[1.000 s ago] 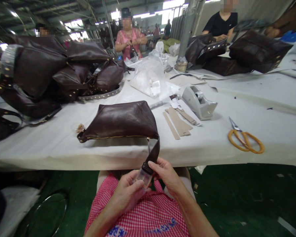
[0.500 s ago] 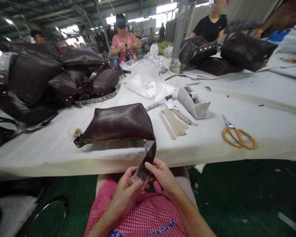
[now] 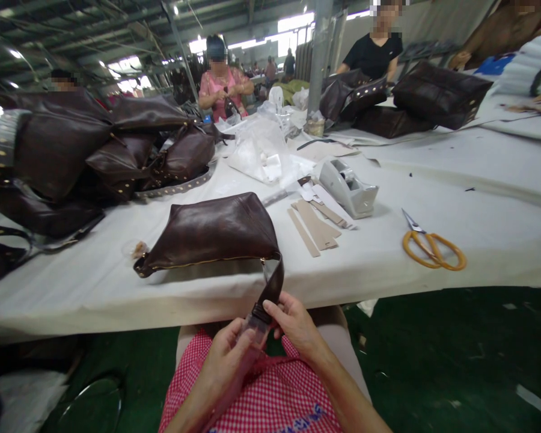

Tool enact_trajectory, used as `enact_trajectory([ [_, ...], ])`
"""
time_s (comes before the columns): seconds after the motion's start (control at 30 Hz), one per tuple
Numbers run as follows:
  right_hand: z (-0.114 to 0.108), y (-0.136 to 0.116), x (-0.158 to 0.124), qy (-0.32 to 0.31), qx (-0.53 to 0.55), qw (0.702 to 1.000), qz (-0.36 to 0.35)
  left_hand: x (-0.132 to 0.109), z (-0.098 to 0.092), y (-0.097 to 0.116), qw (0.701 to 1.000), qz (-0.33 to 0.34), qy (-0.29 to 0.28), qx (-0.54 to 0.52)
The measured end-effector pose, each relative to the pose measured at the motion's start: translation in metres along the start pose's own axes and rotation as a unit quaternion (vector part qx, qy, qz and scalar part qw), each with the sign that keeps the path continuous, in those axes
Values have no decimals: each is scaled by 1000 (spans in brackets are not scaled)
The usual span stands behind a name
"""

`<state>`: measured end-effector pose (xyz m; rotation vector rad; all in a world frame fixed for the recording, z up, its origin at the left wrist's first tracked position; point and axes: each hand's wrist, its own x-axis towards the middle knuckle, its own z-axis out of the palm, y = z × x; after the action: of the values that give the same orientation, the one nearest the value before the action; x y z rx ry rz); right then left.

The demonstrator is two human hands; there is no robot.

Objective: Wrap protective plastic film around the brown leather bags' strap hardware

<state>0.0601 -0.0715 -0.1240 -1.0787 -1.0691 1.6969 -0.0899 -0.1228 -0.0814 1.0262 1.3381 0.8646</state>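
Observation:
A dark brown leather bag (image 3: 216, 231) lies near the table's front edge, its zipper side toward me. From its right corner a brown strap (image 3: 274, 281) hangs over the edge to my hands. Clear plastic (image 3: 255, 328) wraps the strap's end, and my left hand (image 3: 229, 352) grips it between thumb and fingers. Just above, my right hand (image 3: 295, 322) pinches the strap beside dark loops, thumb on top. The fingertips beneath the strap are partly hidden.
Orange-handled scissors (image 3: 434, 248) lie to the right. Beyond the bag are beige strips (image 3: 315, 222), a grey tape dispenser (image 3: 347, 187) and white plastic bags (image 3: 264, 147). Brown bags (image 3: 58, 144) are piled at left, more (image 3: 439, 93) at back right. People stand across the table.
The view has shifted slightly, so table objects appear a little further left. Both hands keep their hold on the strap's end, with only small finger movement.

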Motion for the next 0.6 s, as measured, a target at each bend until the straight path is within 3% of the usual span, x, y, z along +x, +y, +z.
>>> enact_trajectory([
  [0.23, -1, -3, 2, 7, 53, 998, -20, 1, 8, 4, 990, -43, 21, -130],
  [0.47, 0, -1, 4, 1, 65, 998, -13, 4, 11, 9, 992, -35, 32, -121],
  [0.6, -4, -8, 0, -45, 97, 994, -12, 5, 10, 9, 991, -34, 37, -128],
])
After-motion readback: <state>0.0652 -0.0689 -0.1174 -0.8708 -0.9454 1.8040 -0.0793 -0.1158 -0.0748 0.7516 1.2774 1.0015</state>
